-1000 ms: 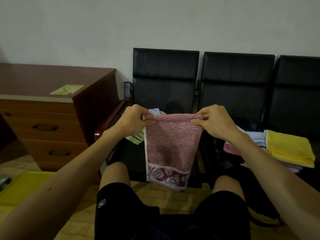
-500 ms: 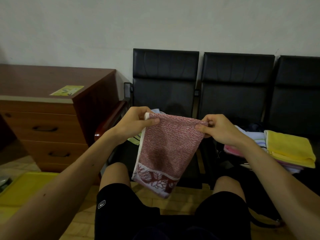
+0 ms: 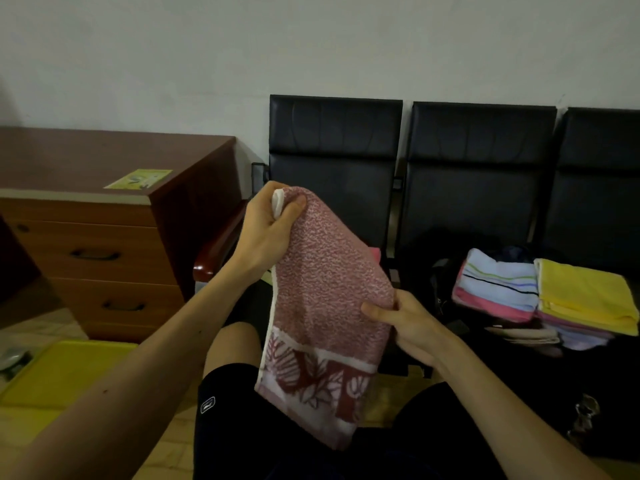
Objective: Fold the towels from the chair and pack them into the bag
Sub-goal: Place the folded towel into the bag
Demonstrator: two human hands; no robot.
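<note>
the left hand [image 3: 273, 226] is raised, pinching the top corner of a red speckled towel [image 3: 325, 299] between thumb and curled fingers, with a white hem showing inside the grip. the right hand [image 3: 405, 323] sits lower, gripping the towel's right edge with the thumb across the front and the fingers behind the cloth. the towel hangs folded and slanted between the two hands, its white and dark red leaf band at the bottom, over the person's knees in black shorts [image 3: 235, 410]. behind it stands a row of black chairs [image 3: 332, 161]. on the middle seat a striped folded towel [image 3: 498, 285] and a yellow folded towel [image 3: 585, 296] lie on a stack of others, over a dark bag [image 3: 440, 282] whose outline is hard to make out. a wooden drawer cabinet [image 3: 104, 244] stands to the left, a yellow tray [image 3: 65, 372] on the floor before it.
</note>
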